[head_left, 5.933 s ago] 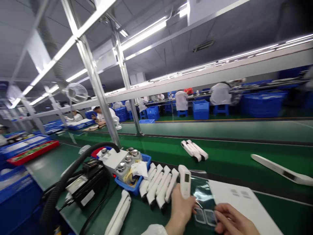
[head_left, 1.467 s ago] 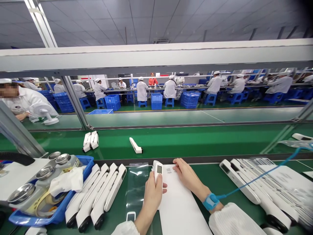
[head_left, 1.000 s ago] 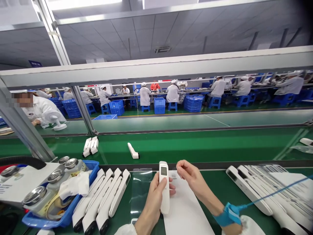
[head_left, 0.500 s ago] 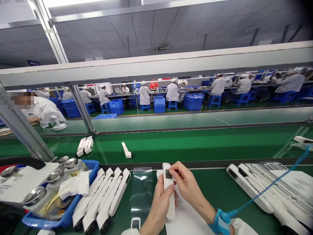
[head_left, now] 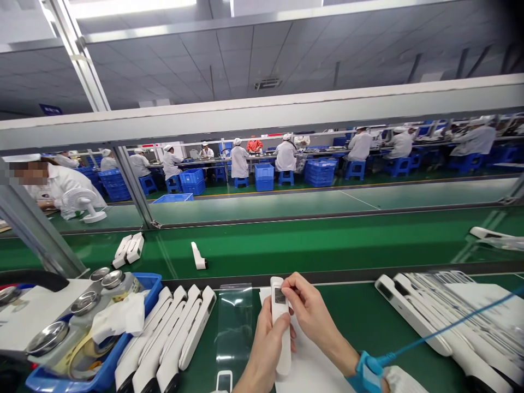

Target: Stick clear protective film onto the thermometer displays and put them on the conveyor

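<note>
My left hand is wrapped round what looks like a white infrared thermometer, held nearly upright over a white sheet. Its small dark screen faces me near the top. The thumb lies along the front, below the screen. My right hand pinches thumb and forefinger together at the screen's upper right edge. Whatever may sit between those fingertips is too small to make out. A blue strap with a cord circles my right wrist. Left of my hands lies a clear plastic sheet.
Several similar white thermometers lie in a row at left; more lie at right. A blue tray holds metal-topped bottles and tape. Beyond runs a green belt carrying a white thermometer. A metal post rises at left.
White thermometers on the green belt have slid left. My view has shifted slightly. Both hands keep nearly the same hold, with the right fingertips still at the screen's edge.
</note>
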The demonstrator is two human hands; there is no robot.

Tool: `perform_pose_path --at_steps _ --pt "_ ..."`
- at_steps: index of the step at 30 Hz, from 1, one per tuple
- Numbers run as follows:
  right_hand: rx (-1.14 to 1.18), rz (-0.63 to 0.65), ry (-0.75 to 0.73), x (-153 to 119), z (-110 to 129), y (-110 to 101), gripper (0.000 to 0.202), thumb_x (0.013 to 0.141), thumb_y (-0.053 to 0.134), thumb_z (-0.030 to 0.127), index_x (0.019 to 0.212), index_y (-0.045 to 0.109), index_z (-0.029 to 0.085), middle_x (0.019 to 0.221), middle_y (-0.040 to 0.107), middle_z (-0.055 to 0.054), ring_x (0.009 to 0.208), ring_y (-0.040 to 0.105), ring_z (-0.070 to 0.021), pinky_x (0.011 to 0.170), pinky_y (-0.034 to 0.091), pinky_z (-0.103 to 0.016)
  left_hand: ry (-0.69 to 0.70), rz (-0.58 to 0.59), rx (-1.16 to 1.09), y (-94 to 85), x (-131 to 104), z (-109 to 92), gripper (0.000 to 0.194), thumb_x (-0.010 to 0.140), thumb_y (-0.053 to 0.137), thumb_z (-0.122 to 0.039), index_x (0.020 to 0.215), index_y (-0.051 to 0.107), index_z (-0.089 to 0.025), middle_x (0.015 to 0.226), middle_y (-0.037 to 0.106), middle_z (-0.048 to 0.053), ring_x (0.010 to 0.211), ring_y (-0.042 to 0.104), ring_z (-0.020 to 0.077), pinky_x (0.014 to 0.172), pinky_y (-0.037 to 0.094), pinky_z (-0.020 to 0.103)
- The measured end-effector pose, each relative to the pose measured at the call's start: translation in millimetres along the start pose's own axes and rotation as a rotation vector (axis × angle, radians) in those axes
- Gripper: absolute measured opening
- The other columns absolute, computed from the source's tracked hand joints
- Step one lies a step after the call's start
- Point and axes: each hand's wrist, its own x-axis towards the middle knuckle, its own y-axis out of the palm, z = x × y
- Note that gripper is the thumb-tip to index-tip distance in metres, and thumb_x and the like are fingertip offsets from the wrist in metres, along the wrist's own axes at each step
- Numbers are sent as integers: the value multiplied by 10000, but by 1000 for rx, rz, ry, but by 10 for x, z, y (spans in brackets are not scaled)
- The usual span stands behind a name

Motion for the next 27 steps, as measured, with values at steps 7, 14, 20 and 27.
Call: perform_pose_path --at_steps 7,14,20,27 --pt "-11 9 -14 0 -21 -5 251 965 412 354 769 489 218 760 462 8 601 458 -129 529 398 -257 -28 -13 -16 -7 19 41 561 804 573 -489 1253 450 -177 617 500 -40 502 424 90 495 359 210" --pt "-85 16 -48 -18 -8 -5 256 977 396 340 778 500 217 785 478 -7 627 468 -138 545 406 -263 -18 -58 70 -27 73 123 637 788 534 -640 1223 486 -176 584 511 -39 478 445 106 488 368 231" --pt "-21 7 -39 7 -1 -21 213 936 489 403 867 558 213 891 471 -26 589 448 -115 478 423 -243 -23 -74 82 -25 70 146 649 788 518 -654 1232 462 -185 563 507 -46 465 452 109 476 364 224" --pt "238 -18 154 93 -14 -89 354 867 540 556 849 568 203 670 524 16 459 449 -105 437 391 -250 44 -6 59 -10 65 147 600 743 518 -716 1014 502 -181 619 529 -35 415 440 83 457 366 224"
